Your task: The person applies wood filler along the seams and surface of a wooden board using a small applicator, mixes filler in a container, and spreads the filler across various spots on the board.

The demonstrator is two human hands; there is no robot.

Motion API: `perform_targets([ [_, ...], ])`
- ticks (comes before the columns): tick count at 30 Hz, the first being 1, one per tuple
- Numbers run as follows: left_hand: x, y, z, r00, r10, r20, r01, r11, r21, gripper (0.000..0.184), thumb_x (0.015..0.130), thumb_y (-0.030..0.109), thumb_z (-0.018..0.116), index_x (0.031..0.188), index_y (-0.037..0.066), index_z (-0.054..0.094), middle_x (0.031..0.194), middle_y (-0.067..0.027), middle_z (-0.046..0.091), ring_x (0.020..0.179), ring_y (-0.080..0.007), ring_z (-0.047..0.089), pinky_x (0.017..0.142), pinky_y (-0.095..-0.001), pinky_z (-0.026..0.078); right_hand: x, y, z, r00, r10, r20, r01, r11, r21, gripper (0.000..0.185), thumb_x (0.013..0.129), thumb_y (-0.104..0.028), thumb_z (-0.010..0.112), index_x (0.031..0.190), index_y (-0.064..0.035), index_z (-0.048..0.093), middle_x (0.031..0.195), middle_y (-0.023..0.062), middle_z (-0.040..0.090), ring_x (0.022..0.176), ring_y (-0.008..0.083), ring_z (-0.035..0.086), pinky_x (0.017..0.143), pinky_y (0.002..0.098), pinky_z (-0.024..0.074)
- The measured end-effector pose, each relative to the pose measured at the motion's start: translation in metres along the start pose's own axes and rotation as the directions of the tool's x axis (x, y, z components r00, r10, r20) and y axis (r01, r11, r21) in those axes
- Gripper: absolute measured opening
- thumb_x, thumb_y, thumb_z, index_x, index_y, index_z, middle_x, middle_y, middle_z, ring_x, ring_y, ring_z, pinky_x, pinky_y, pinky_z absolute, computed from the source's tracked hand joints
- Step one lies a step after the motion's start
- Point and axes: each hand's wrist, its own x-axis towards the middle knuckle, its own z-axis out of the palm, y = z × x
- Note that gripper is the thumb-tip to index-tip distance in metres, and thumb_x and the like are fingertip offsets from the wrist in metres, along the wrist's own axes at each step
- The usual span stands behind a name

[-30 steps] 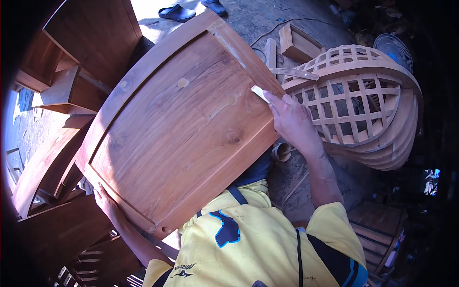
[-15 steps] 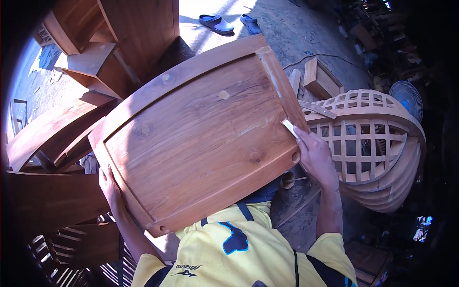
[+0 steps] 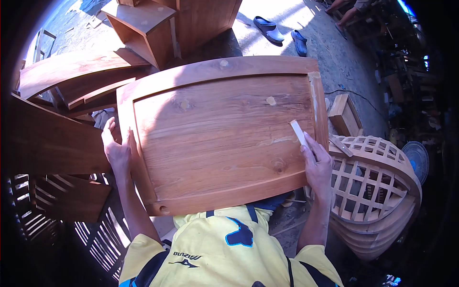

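Observation:
A framed wooden panel [image 3: 210,138] with a curved top rail lies tilted across my lap. Pale filler-like patches [image 3: 271,100] mark its face, and a whitish streak [image 3: 314,95] runs down the right stile. My right hand [image 3: 318,165] pinches a small flat pale stick [image 3: 298,132] over the panel's right part; whether its tip touches the wood is unclear. Beside the left edge, my left hand [image 3: 118,150] has its fingers and thumb spread, the thumb close to the frame. A round hole [image 3: 164,209] shows in the lower left corner of the frame.
Wooden cabinet pieces [image 3: 143,31] and a curved wooden part [image 3: 76,76] stand at the upper left. To the right are a slatted, boat-shaped wooden frame [image 3: 368,186], a small wooden box [image 3: 345,117] and a fan [image 3: 415,160]. Clogs [image 3: 268,31] lie beyond; a person's legs [image 3: 346,16] show at the upper right.
The panel has turned clockwise and now sits more level in view. My left hand has loosened from its edge, fingers spreading. My right hand has shifted lower with the stick still held.

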Motion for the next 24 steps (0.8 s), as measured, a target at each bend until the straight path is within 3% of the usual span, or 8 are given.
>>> perform_targets([
  [1, -0.001, 0.026, -0.006, 0.999, 0.040, -0.027, -0.038, 0.998, 0.051, 0.036, 0.104, 0.017, 0.072, 0.134, 0.000, 0.063, 0.129, -0.0144, 0.068, 0.117, -0.0222, 0.067, 0.104, -0.0365, 0.052, 0.004, -0.009, 0.007, 1.000, 0.007, 0.003, -0.007, 1.000, -0.002, 0.044, 0.103, -0.009, 0.065, 0.147, -0.0045, 0.062, 0.111, 0.0221, 0.074, 0.097, 0.0326, 0.073, 0.086, 0.0421, 0.0562],
  [4, -0.039, 0.121, -0.013, 0.904, 0.174, 0.390, 0.116, 0.779, -0.616, 0.023, 0.103, 0.015, 0.071, 0.115, -0.004, 0.068, 0.107, -0.0093, 0.072, 0.110, -0.0199, 0.068, 0.102, -0.0374, 0.052, 0.016, -0.028, 0.031, 0.983, -0.181, -0.028, 0.182, 0.981, 0.060, 0.045, 0.101, -0.011, 0.069, 0.146, -0.0083, 0.064, 0.105, 0.0211, 0.072, 0.092, 0.0367, 0.072, 0.083, 0.0438, 0.0560],
  [6, -0.065, 0.178, -0.019, 0.694, 0.491, 0.527, 0.240, 0.532, -0.812, 0.048, 0.103, 0.043, 0.072, 0.105, -0.005, 0.068, 0.103, -0.0160, 0.072, 0.102, -0.0306, 0.072, 0.097, -0.0459, 0.056, 0.025, -0.041, 0.042, 0.987, -0.162, 0.016, 0.162, 0.987, 0.021, 0.044, 0.101, -0.011, 0.069, 0.145, -0.0093, 0.065, 0.099, 0.0203, 0.070, 0.089, 0.0371, 0.071, 0.080, 0.0454, 0.0561],
  [10, -0.087, 0.254, -0.015, 0.397, 0.882, 0.253, 0.604, -0.044, -0.796, 0.044, 0.106, 0.041, 0.069, 0.107, -0.003, 0.075, 0.100, -0.0167, 0.075, 0.096, -0.0339, 0.075, 0.092, -0.0479, 0.058, 0.048, -0.070, 0.063, 0.986, -0.145, 0.083, 0.155, 0.980, -0.126, 0.039, 0.102, -0.014, 0.068, 0.141, -0.0121, 0.068, 0.086, 0.0184, 0.063, 0.080, 0.0387, 0.071, 0.073, 0.0501, 0.0569],
  [12, -0.110, 0.274, -0.010, 0.535, 0.829, 0.164, 0.610, -0.245, -0.754, 0.033, 0.105, 0.030, 0.070, 0.102, -0.003, 0.075, 0.097, -0.0175, 0.074, 0.088, -0.0316, 0.073, 0.081, -0.0445, 0.058, 0.060, -0.080, 0.070, 0.983, -0.160, 0.091, 0.173, 0.971, -0.163, 0.037, 0.103, -0.015, 0.066, 0.140, -0.0124, 0.069, 0.087, 0.0187, 0.064, 0.080, 0.0394, 0.071, 0.072, 0.0505, 0.0576],
  [15, -0.103, 0.269, 0.001, 0.565, 0.822, -0.073, 0.537, -0.434, -0.724, 0.024, 0.105, 0.019, 0.072, 0.097, -0.003, 0.074, 0.093, -0.0189, 0.073, 0.081, -0.0300, 0.072, 0.068, -0.0393, 0.058, 0.071, -0.085, 0.078, 0.977, -0.184, 0.107, 0.204, 0.952, -0.228, 0.034, 0.104, -0.017, 0.064, 0.137, -0.0125, 0.070, 0.088, 0.0194, 0.065, 0.081, 0.0406, 0.072, 0.072, 0.0509, 0.0588],
  [22, -0.099, 0.247, -0.010, 0.508, 0.861, -0.031, 0.577, -0.367, -0.730, 0.023, 0.105, 0.018, 0.071, 0.096, -0.003, 0.074, 0.097, -0.0187, 0.072, 0.082, -0.0306, 0.070, 0.068, -0.0401, 0.055, 0.076, -0.074, 0.064, 0.944, -0.287, 0.162, 0.309, 0.942, -0.131, 0.033, 0.104, -0.013, 0.064, 0.136, -0.0086, 0.071, 0.095, 0.0233, 0.072, 0.087, 0.0399, 0.073, 0.076, 0.0525, 0.0575],
  [24, -0.094, 0.235, -0.014, 0.463, 0.885, -0.046, 0.541, -0.323, -0.777, 0.023, 0.105, 0.018, 0.070, 0.097, -0.003, 0.074, 0.098, -0.0182, 0.071, 0.083, -0.0309, 0.069, 0.069, -0.0408, 0.055, 0.071, -0.069, 0.060, 0.968, -0.205, 0.142, 0.209, 0.978, -0.012, 0.038, 0.104, -0.012, 0.064, 0.141, -0.0075, 0.069, 0.086, 0.0176, 0.070, 0.078, 0.0270, 0.072, 0.072, 0.0430, 0.0546],
])
